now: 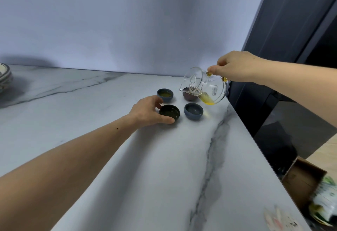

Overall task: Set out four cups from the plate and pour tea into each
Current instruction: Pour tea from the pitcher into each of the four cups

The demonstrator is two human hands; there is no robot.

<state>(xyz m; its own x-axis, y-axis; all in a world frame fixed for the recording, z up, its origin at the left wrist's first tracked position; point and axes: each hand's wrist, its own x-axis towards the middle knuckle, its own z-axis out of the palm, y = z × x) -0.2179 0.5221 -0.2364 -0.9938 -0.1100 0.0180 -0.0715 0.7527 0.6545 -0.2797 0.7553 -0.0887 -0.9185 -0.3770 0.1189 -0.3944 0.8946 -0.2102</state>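
Several small cups stand close together on the marble counter (109, 148). My left hand (148, 111) grips the dark green cup (169, 112) by its side. Behind it a blue cup (165, 94) holds yellow-green tea. Another blue cup (193, 110) stands to the right. A dark reddish cup (189, 96) is partly hidden behind the glass pitcher (206, 86). My right hand (237, 66) holds the pitcher by its handle, tilted with the spout to the left above the reddish cup. A little yellow tea sits in the pitcher's lower side.
Stacked patterned plates (4, 77) sit at the far left edge. The counter's right edge runs close to the cups, with a dark cabinet (291, 48) beyond. A cardboard box (306, 179) with packets lies below on the right.
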